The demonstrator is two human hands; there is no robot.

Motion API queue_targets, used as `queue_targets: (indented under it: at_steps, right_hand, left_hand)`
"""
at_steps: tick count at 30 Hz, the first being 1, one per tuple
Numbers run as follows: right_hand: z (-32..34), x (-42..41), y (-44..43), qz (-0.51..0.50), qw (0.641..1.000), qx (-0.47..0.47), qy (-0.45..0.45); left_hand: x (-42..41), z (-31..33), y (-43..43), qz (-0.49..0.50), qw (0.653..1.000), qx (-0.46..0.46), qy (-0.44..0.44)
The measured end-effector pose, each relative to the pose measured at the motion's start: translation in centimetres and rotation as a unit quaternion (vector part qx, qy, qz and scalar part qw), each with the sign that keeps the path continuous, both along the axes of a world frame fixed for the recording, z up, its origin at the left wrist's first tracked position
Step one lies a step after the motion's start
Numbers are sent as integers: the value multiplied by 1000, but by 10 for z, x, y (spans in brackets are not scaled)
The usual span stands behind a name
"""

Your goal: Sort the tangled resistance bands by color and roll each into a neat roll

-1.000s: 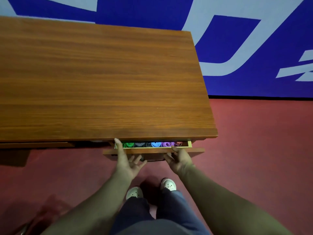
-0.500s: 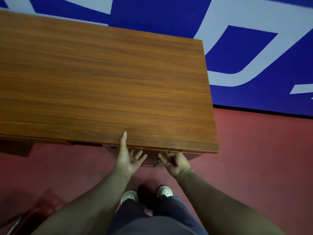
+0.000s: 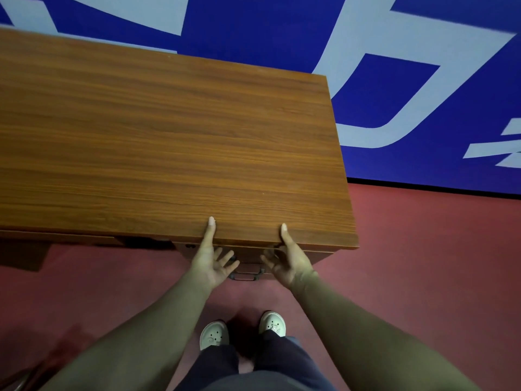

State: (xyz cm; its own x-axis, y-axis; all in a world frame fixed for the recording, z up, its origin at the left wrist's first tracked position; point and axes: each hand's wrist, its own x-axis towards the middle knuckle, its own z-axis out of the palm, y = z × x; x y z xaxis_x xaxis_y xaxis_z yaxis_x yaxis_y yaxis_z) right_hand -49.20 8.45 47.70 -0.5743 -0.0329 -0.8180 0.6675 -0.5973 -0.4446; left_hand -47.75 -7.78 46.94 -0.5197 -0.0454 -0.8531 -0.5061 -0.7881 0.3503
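1. Head view: a wooden desk [image 3: 169, 136] fills the frame from 9 o'clock through the centre. Its near right corner reaches towards 3 o'clock.
2. The left hand [image 3: 210, 258] is just at 6 o'clock of the centre, at the desk's near edge. Its thumb lies straight on the desk top, pointing to 12 o'clock. The other fingers are spread and loose below the edge, holding nothing.
3. The right hand [image 3: 286, 261] is at 3 o'clock of the left hand, near it but apart. Its thumb also rests flat on the desk top, and its fingers fan out, relaxed, against the wood under the edge. This hand grips nothing either.
4. The drawer front [image 3: 251, 253] shows between the two hands, set back under the desk's edge. A dark metal handle [image 3: 245, 275] hangs at 6 o'clock of it, and neither hand touches it.
5. The resistance bands cannot be seen in this view: none lie on the desk top or in either hand.
6. At 6 o'clock of the frame are two pale shoes [image 3: 214, 334] on a red floor [image 3: 423, 263], with dark trousers [image 3: 253, 368] below them.
7. From 12 to 3 o'clock stands a blue wall [image 3: 253, 29] with broad pale markings.
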Motion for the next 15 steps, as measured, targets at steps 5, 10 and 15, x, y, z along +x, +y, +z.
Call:
queue_targets:
  at_steps: [5, 10, 15]
  right_hand:
    - [3, -5, -12, -4, 999, 44, -29]
    - [20, 1, -17, 16, 999, 44, -22]
    - [60, -1, -16, 92, 995, 18, -34]
  left_hand:
    - [5, 8, -11, -55, 997, -43, -8]
    - [13, 24, -18, -66, 995, -71, -4]
    - [10, 54, -10, -44, 997, -59, 19]
